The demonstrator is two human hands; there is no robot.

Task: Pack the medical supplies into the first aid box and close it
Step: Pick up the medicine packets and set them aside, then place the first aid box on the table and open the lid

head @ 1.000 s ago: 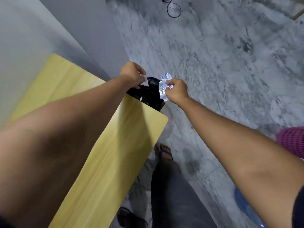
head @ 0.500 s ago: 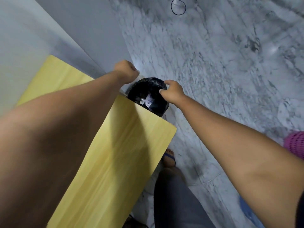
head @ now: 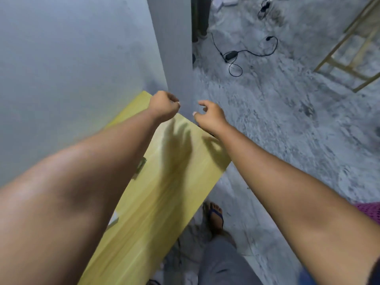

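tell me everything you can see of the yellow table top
The yellow table top is a flat rectangular board with a pale wood-grain look, smooth and matt. It runs slantwise from the lower left up to a far corner by the grey wall, its right edge above the marbled floor. Two hand shadows fall on its far end. The left forearm crosses over it and hides much of its left side; whether it touches cannot be told.

Looks like a room in a home: grey marble-patterned floor, plain painted wall, a yellow wooden table, a charger and cable lying loose (plugged in or not, unclear), a sandalled foot.
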